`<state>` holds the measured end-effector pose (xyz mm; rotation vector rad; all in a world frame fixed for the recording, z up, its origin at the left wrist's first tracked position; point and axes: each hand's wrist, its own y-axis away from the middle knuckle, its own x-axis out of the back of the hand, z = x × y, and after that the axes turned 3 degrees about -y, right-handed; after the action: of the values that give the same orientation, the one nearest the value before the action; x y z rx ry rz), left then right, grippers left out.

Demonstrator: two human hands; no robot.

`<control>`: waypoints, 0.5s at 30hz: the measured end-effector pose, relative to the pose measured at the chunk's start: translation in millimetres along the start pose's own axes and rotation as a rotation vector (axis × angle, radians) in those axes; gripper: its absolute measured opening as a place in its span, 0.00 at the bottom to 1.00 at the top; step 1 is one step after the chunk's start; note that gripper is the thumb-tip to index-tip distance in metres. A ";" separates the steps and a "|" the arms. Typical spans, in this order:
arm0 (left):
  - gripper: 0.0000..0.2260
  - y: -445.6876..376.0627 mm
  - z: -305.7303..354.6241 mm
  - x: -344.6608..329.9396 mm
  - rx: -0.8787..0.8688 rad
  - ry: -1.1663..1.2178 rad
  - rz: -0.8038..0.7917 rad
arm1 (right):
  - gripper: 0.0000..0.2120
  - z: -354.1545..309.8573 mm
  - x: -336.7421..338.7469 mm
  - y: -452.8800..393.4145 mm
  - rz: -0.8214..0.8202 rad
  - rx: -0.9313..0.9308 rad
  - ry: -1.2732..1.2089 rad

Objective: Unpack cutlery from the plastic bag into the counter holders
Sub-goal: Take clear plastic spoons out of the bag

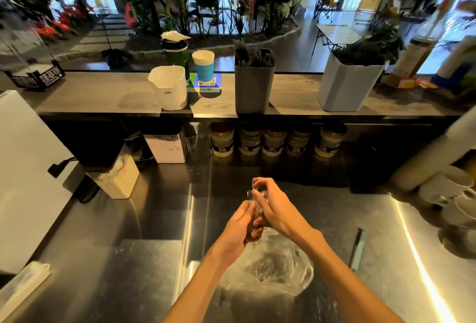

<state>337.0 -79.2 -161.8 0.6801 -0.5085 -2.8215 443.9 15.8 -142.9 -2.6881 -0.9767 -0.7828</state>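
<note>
Two bare forearms, no sleeves in view up to frame edge. Left hand (pixel 238 227) and right hand (pixel 274 209) both bare: no gloves, no rings, no watch or wristband seen. Nails short. Rest of body out of shot.

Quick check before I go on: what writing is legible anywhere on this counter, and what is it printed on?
"CRBW", roughly, small and uncertain: white holder.
Large white Chinese characters: black rack, too blurred to read.
QR code with tiny text: blue-green sign, unreadable.
Dark labels: jars under the shelf, unreadable.
Faint print: blue paper cup, unreadable.
</note>
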 end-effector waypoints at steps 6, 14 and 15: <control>0.11 0.6 10.1 12.6 0.010 0.056 -0.066 | 0.19 -10.2 -10.0 -14.7 0.035 0.049 -0.065; 0.14 -2.0 31.4 44.2 0.027 0.015 -0.090 | 0.13 -24.9 -16.2 -43.7 -0.126 0.108 0.024; 0.13 -2.9 36.3 48.8 0.026 -0.010 -0.121 | 0.13 -28.6 -15.6 -50.0 -0.153 0.110 0.042</control>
<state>276.9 -79.2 -152.4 0.7258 -0.5230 -2.9365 389.9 36.2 -127.7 -2.5169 -1.1908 -0.7845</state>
